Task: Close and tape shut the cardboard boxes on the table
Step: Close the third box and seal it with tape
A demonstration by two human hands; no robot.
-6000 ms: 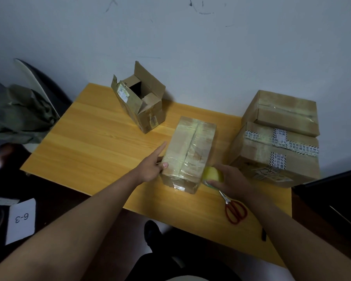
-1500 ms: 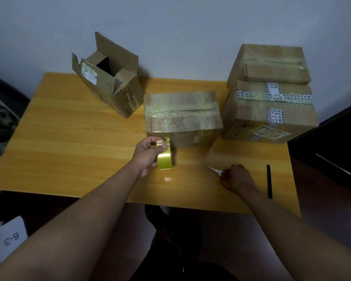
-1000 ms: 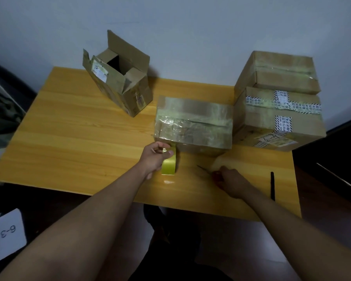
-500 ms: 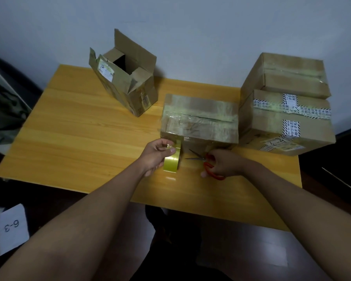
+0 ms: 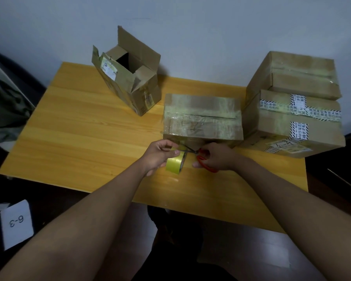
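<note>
While the left hand [image 5: 157, 154] is gripping the roll [image 5: 175, 163] before the box [image 5: 203, 118], the right hand [image 5: 216, 158] is working scissors [image 5: 199, 156]; the tape needs cutting next.

Both forearms are bare to the edge of view, with no sleeves, watch or bands showing. The left hand [image 5: 160, 154] and right hand [image 5: 217, 157] wear no gloves or rings. Below the table edge, dark clothing covers the legs, too dim to make out further.
</note>
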